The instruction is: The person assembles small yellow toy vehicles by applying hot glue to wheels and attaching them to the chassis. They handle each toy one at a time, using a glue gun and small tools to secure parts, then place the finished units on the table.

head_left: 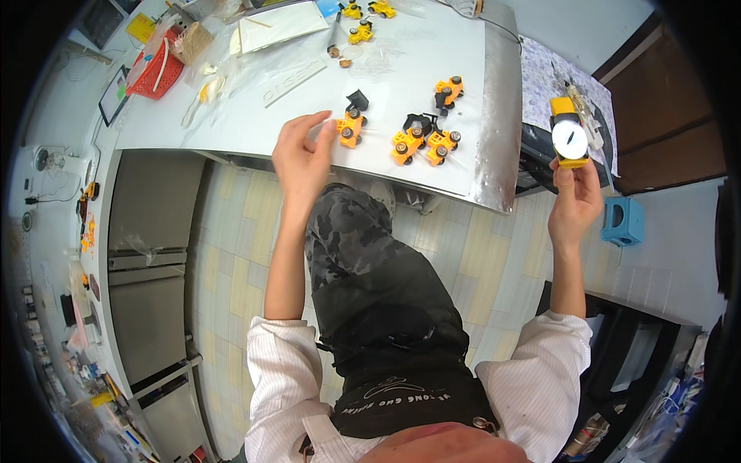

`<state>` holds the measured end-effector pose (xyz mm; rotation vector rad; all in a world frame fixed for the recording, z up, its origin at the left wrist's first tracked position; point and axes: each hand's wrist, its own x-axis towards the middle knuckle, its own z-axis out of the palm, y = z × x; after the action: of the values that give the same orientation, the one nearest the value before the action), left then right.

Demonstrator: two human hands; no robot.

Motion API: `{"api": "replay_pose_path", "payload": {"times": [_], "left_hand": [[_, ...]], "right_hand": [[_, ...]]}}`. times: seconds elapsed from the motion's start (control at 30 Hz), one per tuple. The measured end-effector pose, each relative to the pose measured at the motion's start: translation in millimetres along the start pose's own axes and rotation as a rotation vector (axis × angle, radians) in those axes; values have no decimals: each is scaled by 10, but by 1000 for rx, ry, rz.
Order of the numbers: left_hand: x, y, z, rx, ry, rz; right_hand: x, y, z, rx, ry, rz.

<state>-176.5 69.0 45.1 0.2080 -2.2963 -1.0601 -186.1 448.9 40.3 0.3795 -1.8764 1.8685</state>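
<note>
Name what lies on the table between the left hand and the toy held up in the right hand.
In the head view, between the left hand and the held toy lie small yellow toy loaders on the white table.

— What are we wearing up top?
— A white shirt with fine pinstripes; we have both sleeves rolled up past the elbows, so our forearms, left hand [302,158] and right hand [575,202] are bare.
— And below?
— A black apron-like cloth with pale lettering at the waist, over trousers in a dark grey camouflage pattern.
— Gloves, rings?
— None that we can make out.
</note>
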Motion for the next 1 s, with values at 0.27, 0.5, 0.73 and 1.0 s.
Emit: {"api": "replay_pose_path", "payload": {"times": [0.27, 0.5, 0.73, 1.0], "left_hand": [[-1030, 412, -105, -753, -458, -136], [-1516, 475, -140, -1195, -564, -247], [-1746, 322, -346, -1210, -351, -230], [-1848, -6, -185, -1398, -472, -516]], "right_hand": [[-782, -89, 362, 472, -261, 306], [-1184, -419, 1088, 784, -867, 748], [-804, -719, 1067, 94, -1008, 185], [262, 108, 750, -467, -317, 27]]}}
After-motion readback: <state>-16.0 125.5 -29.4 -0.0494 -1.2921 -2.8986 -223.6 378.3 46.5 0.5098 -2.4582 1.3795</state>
